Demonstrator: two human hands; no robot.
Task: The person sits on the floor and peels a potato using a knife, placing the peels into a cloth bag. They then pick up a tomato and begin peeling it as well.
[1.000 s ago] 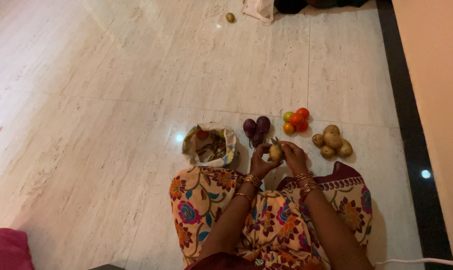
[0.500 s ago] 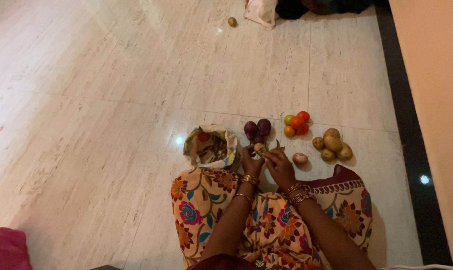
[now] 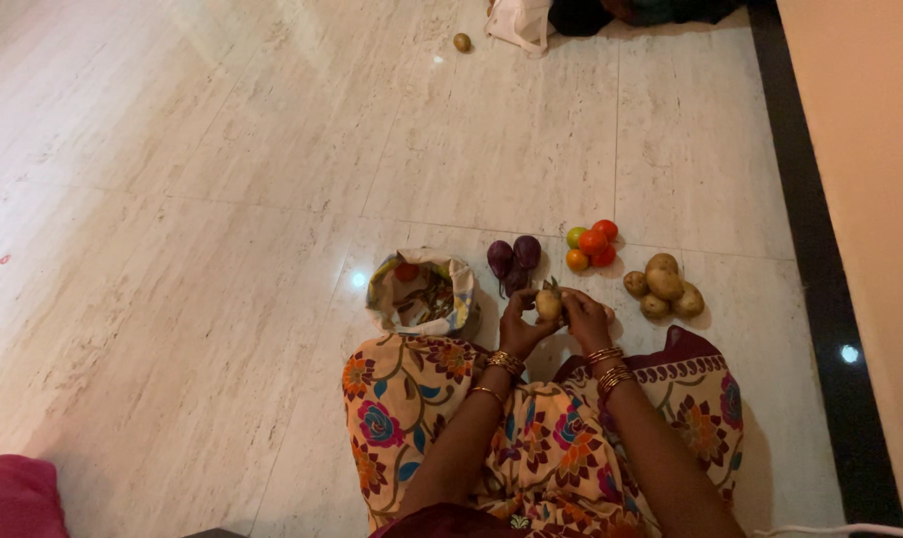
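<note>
Fingers [image 3: 524, 311] of the left hand [image 3: 518, 327] curl around a small potato [image 3: 548, 304] and hold it up over the floor [image 3: 222, 199], just in front of the knees. Fingers of the right hand [image 3: 586, 317] close on the potato from the other side, so it sits between both hands, touching both. Something thin and dark pokes up behind the potato; I cannot tell what it is.

It looks roundish and pale brown, with dull skin, and I cannot tell which way its long side points.

Just left of the hands sits a soft cloth bag [image 3: 417, 296] with its top open and scraps inside. Past the hands lie two dark purple round vegetables [image 3: 512, 257]. Near them is a little heap of shiny red, orange and green tomatoes [image 3: 590, 245]. More lumpy brown potatoes [image 3: 662, 286] lie in a pile to the right. One more small round thing [image 3: 461, 42] lies far off on the smooth, shiny stone floor.
</note>
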